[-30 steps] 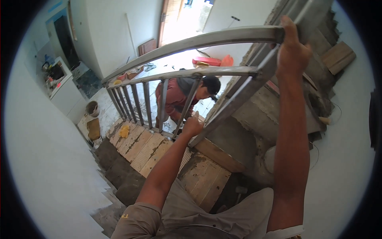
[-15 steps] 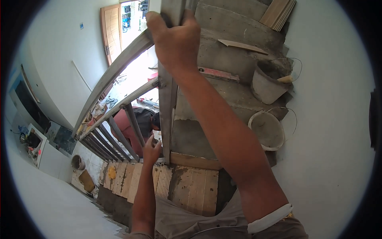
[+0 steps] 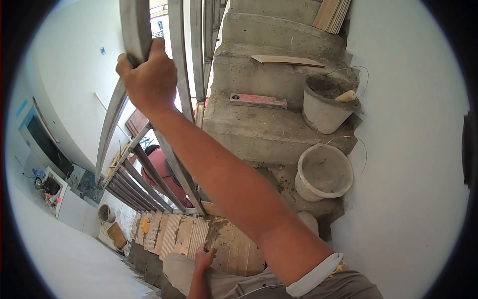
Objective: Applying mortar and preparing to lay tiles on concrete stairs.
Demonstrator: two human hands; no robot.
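Metal railing [image 3: 180, 172], grey, at the left edge of the concrete stairs [image 3: 234, 122]; right hand [image 3: 152, 82] wrapped round its thick upper bar.
Left hand [image 3: 205, 256]: fingers loosely parted, low down, near the tiles [image 3: 239, 244]. Upper bucket [image 3: 323, 114] and lower bucket [image 3: 309, 192]: stairs' right edge. Red level [image 3: 258, 100]: on a step, between railing and upper bucket.

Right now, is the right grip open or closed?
Closed on the metal railing: the right grip wraps around it from both sides.

Concrete stairs [image 3: 249, 120] carry two buckets [image 3: 319, 117], a red level [image 3: 259, 101], a strip [image 3: 288, 61] and stacked planks [image 3: 332, 14]
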